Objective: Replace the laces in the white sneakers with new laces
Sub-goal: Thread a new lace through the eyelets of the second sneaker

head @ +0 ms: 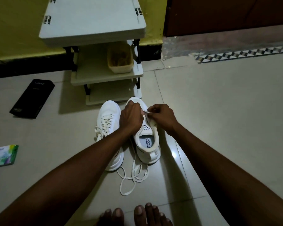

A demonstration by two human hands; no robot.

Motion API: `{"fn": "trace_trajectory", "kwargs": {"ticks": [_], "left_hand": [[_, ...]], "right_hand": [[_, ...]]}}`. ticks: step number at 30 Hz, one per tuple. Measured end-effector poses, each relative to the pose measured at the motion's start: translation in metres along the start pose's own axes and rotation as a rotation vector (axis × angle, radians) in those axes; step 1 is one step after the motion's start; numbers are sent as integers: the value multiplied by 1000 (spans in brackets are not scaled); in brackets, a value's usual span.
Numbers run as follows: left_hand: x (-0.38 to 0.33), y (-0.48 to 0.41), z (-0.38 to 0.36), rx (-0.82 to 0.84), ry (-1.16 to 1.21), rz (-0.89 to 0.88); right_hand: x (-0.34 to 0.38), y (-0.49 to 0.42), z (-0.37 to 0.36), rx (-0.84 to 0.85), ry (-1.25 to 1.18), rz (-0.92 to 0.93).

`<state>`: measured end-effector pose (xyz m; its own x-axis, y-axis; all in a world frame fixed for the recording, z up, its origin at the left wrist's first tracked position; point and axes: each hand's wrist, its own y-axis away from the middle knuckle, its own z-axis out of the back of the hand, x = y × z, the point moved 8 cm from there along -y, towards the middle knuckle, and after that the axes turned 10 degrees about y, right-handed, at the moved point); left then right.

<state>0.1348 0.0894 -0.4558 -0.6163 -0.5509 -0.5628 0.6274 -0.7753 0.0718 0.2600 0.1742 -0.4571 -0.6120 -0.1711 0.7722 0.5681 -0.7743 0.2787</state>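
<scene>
1. Working on the right shoe [149,144], stood with its heel toward the toes on the floor [219,111], just in front of the rack [91,22] and within easy reach of both arms.
2. Steadying it with the left hand [131,116], fingers curled tight over the upper, likely so the eyelets do not shift.
3. Pinching a lace end [147,113] narrowly with the right hand [162,117], right at the eyelets beside the left thumb. Probably threading or pulling through; cannot tell which.
4. Just beside it, the left shoe [109,108], fully laced. Judged either finished or waiting its turn.
5. Coiled on the floor behind both heels, a loose lace [132,178], running up between the shoes. Old or new, cannot tell.
6. Well apart toward the floor's left edge, a black box [32,98] and a small packet [4,156], seemingly set out of the way.
</scene>
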Motion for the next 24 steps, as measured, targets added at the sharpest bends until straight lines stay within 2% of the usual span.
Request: {"fn": "trace_trajectory", "kwargs": {"ticks": [5,8,11,15,19,24], "left_hand": [[7,-2,5,-69,240,126],[4,2,6,-121,259,157],[3,6,9,-137,216,89],[5,2,7,-65,193,9],[2,-3,3,23,36,-95],[-1,1,6,28,57,-171]], "right_hand": [[1,2,0,-6,2,-4],[-2,5,1,-45,-23,-19],[0,6,0,-72,-6,0],[-2,4,-2,-79,-2,-2],[-4,3,-3,-89,2,-5],[-2,4,-3,-99,4,9]]}}
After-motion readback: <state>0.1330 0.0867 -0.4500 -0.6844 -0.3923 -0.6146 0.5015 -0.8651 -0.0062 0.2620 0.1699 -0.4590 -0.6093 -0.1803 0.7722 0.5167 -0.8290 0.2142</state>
